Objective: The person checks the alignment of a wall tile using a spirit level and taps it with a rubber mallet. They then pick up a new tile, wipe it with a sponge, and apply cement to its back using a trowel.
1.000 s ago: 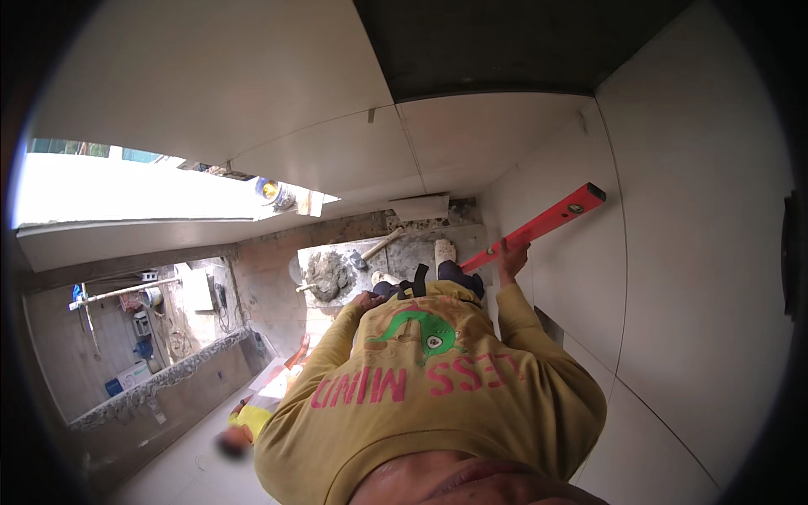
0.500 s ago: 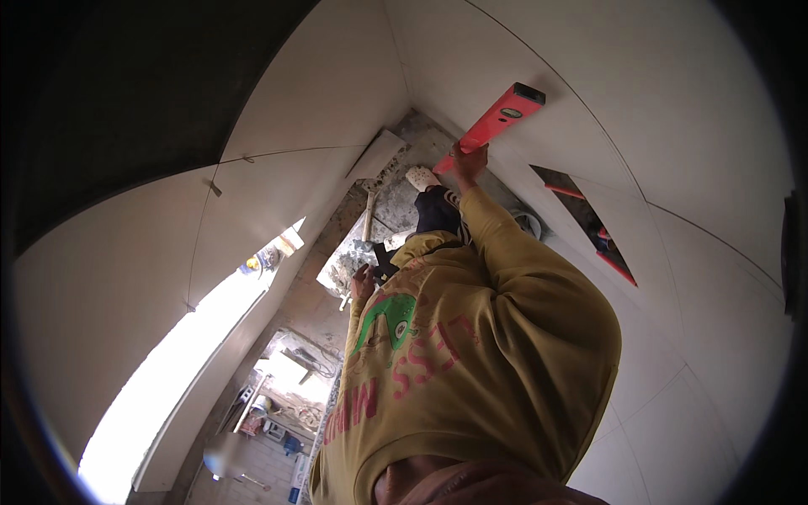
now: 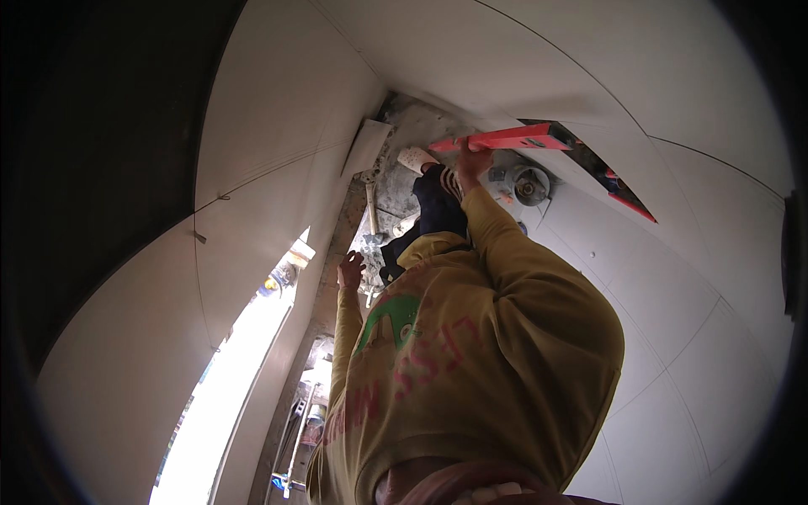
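Note:
My right hand (image 3: 475, 163) is closed around a red spirit level (image 3: 522, 137), near the middle of its length. The level lies nearly level across the view, its dark end cap close to a dark rectangular opening (image 3: 633, 195) in the right wall. Out to the left, my left hand (image 3: 350, 270) hangs free with its fingers slightly curled and apart, nothing visible in it. Beyond that hand, a long-handled tool (image 3: 371, 206) stands or lies by the rough floor; its head is hard to make out.
A light tile piece (image 3: 367, 148) leans at the far corner. Next to the right wall sits a round bucket-like container (image 3: 531, 185). Thin string with a small clip (image 3: 199, 238) runs along the left wall (image 3: 269, 126). A bright opening (image 3: 236, 396) cuts through that wall.
The level has swung from steeply slanted to nearly horizontal, its capped end dropping toward the wall opening. My left hand has moved out and away from my body. The view has turned.

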Available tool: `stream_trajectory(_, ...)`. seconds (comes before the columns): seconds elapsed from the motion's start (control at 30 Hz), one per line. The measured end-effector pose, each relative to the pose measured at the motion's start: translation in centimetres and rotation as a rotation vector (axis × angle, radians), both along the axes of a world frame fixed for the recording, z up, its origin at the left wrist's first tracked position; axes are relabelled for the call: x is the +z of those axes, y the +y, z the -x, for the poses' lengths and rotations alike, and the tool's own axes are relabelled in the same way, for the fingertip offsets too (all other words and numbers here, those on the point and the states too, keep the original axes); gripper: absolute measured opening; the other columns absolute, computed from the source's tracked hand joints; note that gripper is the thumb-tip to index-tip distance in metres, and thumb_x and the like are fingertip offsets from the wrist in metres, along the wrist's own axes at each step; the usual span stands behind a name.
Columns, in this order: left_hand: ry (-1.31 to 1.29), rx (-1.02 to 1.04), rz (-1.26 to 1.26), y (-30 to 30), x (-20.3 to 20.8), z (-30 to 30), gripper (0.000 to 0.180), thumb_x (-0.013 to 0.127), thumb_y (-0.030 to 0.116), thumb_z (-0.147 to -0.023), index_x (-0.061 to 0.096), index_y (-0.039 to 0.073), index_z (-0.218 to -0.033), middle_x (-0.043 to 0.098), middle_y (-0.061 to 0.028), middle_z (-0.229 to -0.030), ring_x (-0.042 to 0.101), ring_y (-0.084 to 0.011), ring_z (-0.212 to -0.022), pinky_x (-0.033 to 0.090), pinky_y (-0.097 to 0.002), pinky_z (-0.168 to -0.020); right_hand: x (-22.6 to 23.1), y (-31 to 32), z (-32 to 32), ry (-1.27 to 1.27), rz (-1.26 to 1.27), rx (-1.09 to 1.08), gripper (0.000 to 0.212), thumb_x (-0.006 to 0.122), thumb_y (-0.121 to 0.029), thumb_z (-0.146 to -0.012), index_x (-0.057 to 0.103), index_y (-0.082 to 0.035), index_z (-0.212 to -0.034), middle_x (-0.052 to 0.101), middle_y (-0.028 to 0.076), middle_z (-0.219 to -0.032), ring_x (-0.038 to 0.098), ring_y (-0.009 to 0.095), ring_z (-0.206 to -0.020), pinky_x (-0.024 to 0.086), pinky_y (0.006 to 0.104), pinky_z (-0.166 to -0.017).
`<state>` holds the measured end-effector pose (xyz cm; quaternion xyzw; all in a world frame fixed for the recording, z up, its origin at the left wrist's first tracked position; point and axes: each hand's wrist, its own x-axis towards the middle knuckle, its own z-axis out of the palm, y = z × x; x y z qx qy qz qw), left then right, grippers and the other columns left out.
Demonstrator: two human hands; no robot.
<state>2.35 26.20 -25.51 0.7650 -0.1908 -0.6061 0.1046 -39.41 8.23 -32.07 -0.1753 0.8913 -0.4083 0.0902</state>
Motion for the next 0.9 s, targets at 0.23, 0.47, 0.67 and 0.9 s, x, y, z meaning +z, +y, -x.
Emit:
stream_trajectory(0.23,0.033,0.108,0.06,-0.7,0.0,-0.1,0.051,0.065,0.032,-0.098,0.057,0.004,-0.14,0.075,-0.0092,-0.106,0.073,-0.0163,-0.084,0.047,-0.0244,-0.051,2.3,-2.3,0.2,-0.091,-0.118,-0.054,0.068,0.08,-0.032,-0.075,0.05,0.0,-0.127,0.067,0.028,-0.112,0.064,0.048,-0.107,0.051,0.0538,-0.09)
stream_trajectory(0.47,0.019,0.045,0.024,1.0,-1.4,1.1,0.05,0.064,0.032,-0.098,0.058,0.003,-0.138,0.075,-0.0093,-0.103,0.072,-0.0161,-0.079,0.046,-0.026,-0.05,1.5,-3.8,0.9,-0.129,-0.144,-0.072,0.063,0.078,-0.031,-0.076,0.05,0.003,-0.121,0.065,0.03,-0.113,0.062,0.05,-0.109,0.049,0.0556,-0.092)
stream_trajectory(0.67,0.034,0.11,0.044,2.6,-1.1,2.1,0.064,0.068,0.04,-0.096,0.052,-0.002,-0.142,0.074,-0.0146,-0.106,0.074,-0.0196,-0.082,0.049,-0.0265,-0.052,1.9,-5.2,1.1,-0.155,-0.238,-0.066,0.064,0.078,-0.03,-0.076,0.049,0.004,-0.122,0.065,0.03,-0.113,0.063,0.049,-0.109,0.05,0.0549,-0.094)
stream_trajectory(0.9,0.012,0.152,0.114,3.0,-1.9,4.2,0.062,0.067,0.042,-0.098,0.056,-0.004,-0.137,0.074,-0.0137,-0.103,0.073,-0.0194,-0.081,0.054,-0.0276,-0.06,-0.5,-4.8,1.6,-0.006,-0.338,-0.053,0.095,0.086,-0.044,-0.071,0.038,0.006,-0.137,0.058,0.032,-0.125,0.06,0.05,-0.115,0.049,0.055,-0.101)
